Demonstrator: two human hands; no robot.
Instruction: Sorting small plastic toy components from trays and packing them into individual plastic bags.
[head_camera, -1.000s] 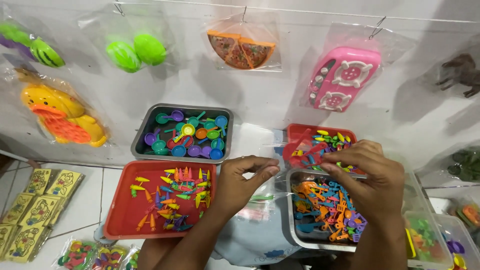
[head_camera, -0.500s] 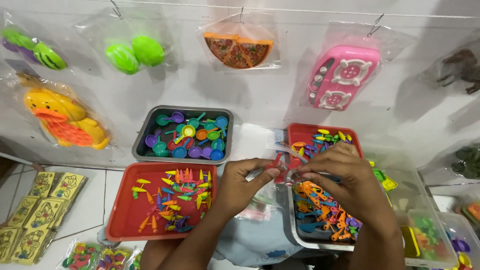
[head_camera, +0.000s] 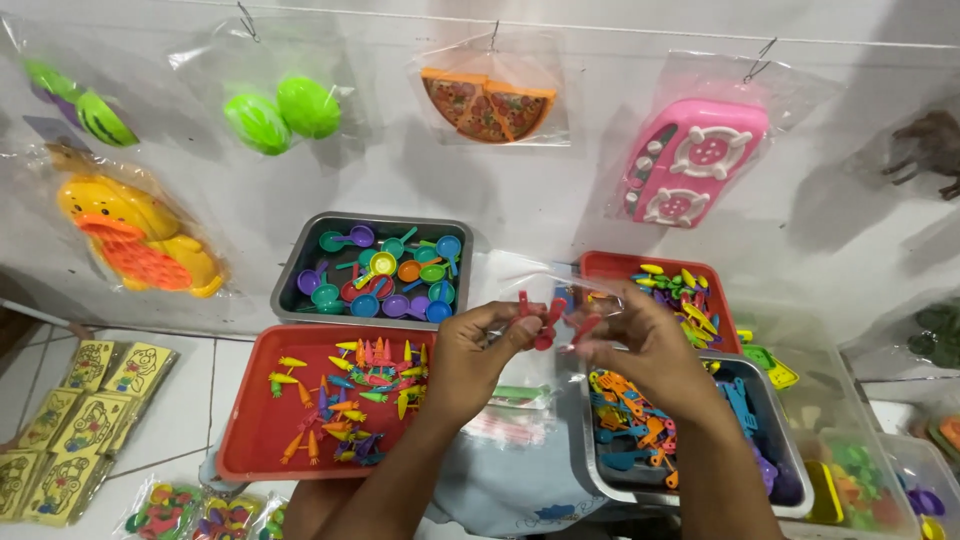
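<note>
Both hands meet over the gap between the trays: the left hand pinches the mouth of a small clear plastic bag between thumb and fingertips, and the right hand nips small red toy pieces at that opening. The bag looks thin, limp and slippery, best held by its rim, and the pieces look light, stiff and easily dropped. Left of the bag lies the red tray of tiny toys; behind it sits the grey tray of coloured spoons.

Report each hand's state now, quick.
Left hand: closed, pinching small red toy pieces and the clear plastic bag.
Right hand: closed, pinching the same bag's edge.
</note>
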